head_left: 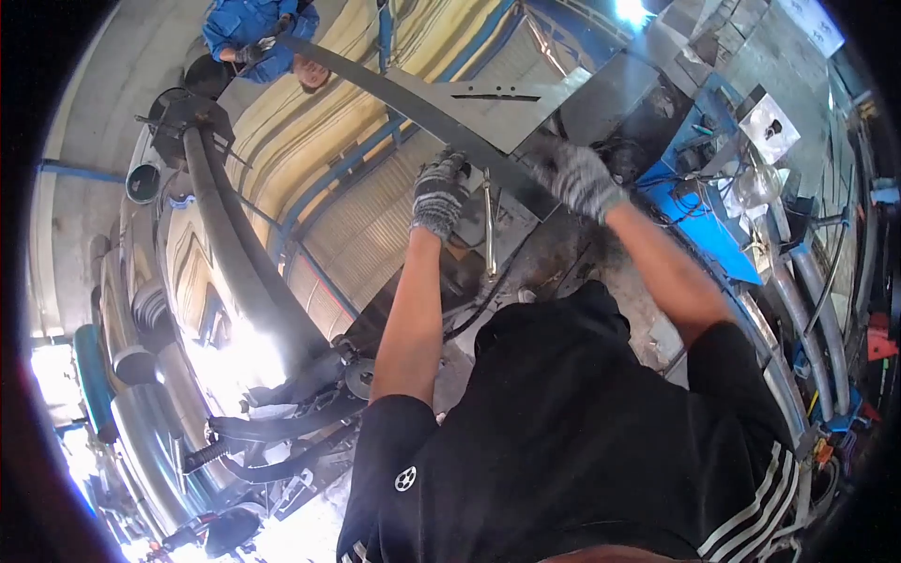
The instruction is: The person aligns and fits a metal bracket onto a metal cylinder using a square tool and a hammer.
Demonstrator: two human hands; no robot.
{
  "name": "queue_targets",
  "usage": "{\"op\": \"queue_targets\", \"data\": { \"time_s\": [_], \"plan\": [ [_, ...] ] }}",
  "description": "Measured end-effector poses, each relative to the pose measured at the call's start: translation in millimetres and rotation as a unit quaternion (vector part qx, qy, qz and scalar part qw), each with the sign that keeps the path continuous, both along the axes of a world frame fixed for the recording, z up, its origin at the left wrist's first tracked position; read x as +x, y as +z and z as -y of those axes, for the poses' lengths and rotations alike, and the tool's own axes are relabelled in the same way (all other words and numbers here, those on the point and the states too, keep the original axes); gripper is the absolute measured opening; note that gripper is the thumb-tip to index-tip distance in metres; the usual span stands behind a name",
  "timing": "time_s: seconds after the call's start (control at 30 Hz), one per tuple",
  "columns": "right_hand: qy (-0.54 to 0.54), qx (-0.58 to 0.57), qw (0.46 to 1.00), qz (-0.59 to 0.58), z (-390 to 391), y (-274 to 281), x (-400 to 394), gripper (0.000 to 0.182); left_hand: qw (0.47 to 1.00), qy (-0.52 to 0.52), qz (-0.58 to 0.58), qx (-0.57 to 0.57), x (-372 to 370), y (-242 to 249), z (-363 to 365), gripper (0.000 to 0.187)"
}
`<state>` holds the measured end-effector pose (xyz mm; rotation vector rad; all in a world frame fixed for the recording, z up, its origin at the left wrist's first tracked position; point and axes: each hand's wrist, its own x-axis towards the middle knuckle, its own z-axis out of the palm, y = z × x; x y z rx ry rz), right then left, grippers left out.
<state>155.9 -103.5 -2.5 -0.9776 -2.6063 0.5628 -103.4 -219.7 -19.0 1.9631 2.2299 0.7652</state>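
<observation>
Here, both gloved hands close on one long flat steel bar (413,98) — the right hand (579,178) wraps its near end, the left hand (439,195) grips from below, a little further along. The bar's long axis runs from the fingers away up-left to a co-worker in blue (249,33), whose gloved hand holds the far end. A slotted metal plate (526,108) sits just behind; a workbench (699,225) lies to the right.
</observation>
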Motion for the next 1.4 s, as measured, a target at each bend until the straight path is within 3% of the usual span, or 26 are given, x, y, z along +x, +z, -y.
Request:
{"op": "queue_targets", "data": {
  "time_s": [0.07, 0.1, 0.17, 0.27, 0.33, 0.4, 0.47, 0.5, 0.53, 0.6, 0.67, 0.8, 0.87, 0.93, 1.07, 1.17, 1.2, 1.27, 1.3, 1.4],
  "plan": [
    [-0.019, 0.067, 0.997, 0.04, -32.9, 21.8, -3.5, 0.044, 0.999, 0.017, 0.007, 0.051, 22.0, 17.3, 28.0, 0.033],
    [-0.016, 0.067, 0.997, 0.041, -45.7, 16.4, -10.5, 0.044, 0.992, 0.04, 0.075, 0.09, 30.8, 17.9, 40.3, 0.032],
    [0.027, 0.217, 0.974, 0.064, -70.9, -2.1, -29.1, 0.05, 0.976, 0.082, 0.158, 0.122, 53.6, 33.6, 65.7, 0.031],
    [0.142, 0.199, 0.959, 0.144, -95.2, -12.0, -55.4, 0.054, 0.97, 0.079, 0.197, 0.118, 72.3, 19.3, 110.5, 0.029],
    [0.168, 0.19, 0.96, 0.119, -102.7, -2.7, -65.2, 0.052, 0.96, 0.119, 0.241, 0.076, 93.4, 28.4, 143.1, 0.03],
    [0.2, 0.175, 0.94, 0.214, -108.7, 24.0, -65.4, 0.038, 0.943, 0.162, 0.287, 0.04, 113.9, 30.6, 163.9, 0.031],
    [0.212, 0.227, 0.93, 0.198, -123.3, 12.0, -64.1, 0.035, 0.899, 0.219, 0.38, 0.018, 130.1, 26.5, 177.4, 0.028],
    [0.222, 0.205, 0.933, 0.197, -128.9, 10.0, -61.0, 0.034, 0.93, 0.234, 0.282, 0.012, 135.4, 24.9, 182.6, 0.028],
    [0.229, 0.183, 0.936, 0.197, -137.1, 8.8, -55.4, 0.034, 0.926, 0.248, 0.283, 0.015, 145.5, 21.6, 187.2, 0.028],
    [0.251, 0.135, 0.94, 0.189, -150.2, 10.4, -37.5, 0.053, 0.885, 0.335, 0.322, 0.006, 167.5, 11.7, 188.8, 0.027],
    [0.257, 0.144, 0.939, 0.175, -155.1, 5.5, -17.2, 0.061, 0.862, 0.357, 0.356, 0.049, 189.5, 12.9, 181.5, 0.025],
    [0.219, 0.136, 0.939, 0.23, -166.9, 27.6, 3.3, 0.062, 0.898, 0.37, 0.232, 0.047, 218.2, 56.0, 154.5, 0.025],
    [0.209, 0.131, 0.945, 0.215, -187.2, 37.4, -4.0, 0.065, 0.892, 0.398, 0.182, 0.112, 218.4, 69.7, 142.4, 0.026],
    [0.218, 0.16, 0.933, 0.239, -202.5, 54.6, -16.5, 0.065, 0.902, 0.38, 0.15, 0.137, 209.1, 71.5, 134.7, 0.026],
    [0.228, 0.223, 0.913, 0.257, -237.8, 69.0, -43.1, 0.066, 0.885, 0.37, 0.257, 0.119, 202.8, 76.7, 102.6, 0.024],
    [0.236, 0.211, 0.92, 0.233, -257.1, 50.9, -39.1, 0.089, 0.962, 0.262, 0.013, 0.08, 222.1, 100.2, 68.8, 0.026],
    [0.212, 0.203, 0.932, 0.211, -260.7, 47.1, -34.8, 0.102, 0.96, 0.266, 0.016, 0.081, 227.2, 103.1, 61.2, 0.026],
    [0.176, 0.161, 0.945, 0.225, -273.6, 32.2, -17.5, 0.107, 0.954, 0.292, -0.032, 0.062, 233.5, 109.0, 48.6, 0.029],
    [0.133, 0.119, 0.955, 0.236, -279.3, 26.8, -7.3, 0.112, 0.959, 0.266, 0.036, 0.091, 228.5, 99.9, 46.4, 0.033],
    [0.104, 0.097, 0.943, 0.3, -300.8, 30.8, 24.5, 0.099, 0.971, 0.195, 0.097, 0.098, 215.2, 108.4, 23.1, 0.034]
  ]
}}
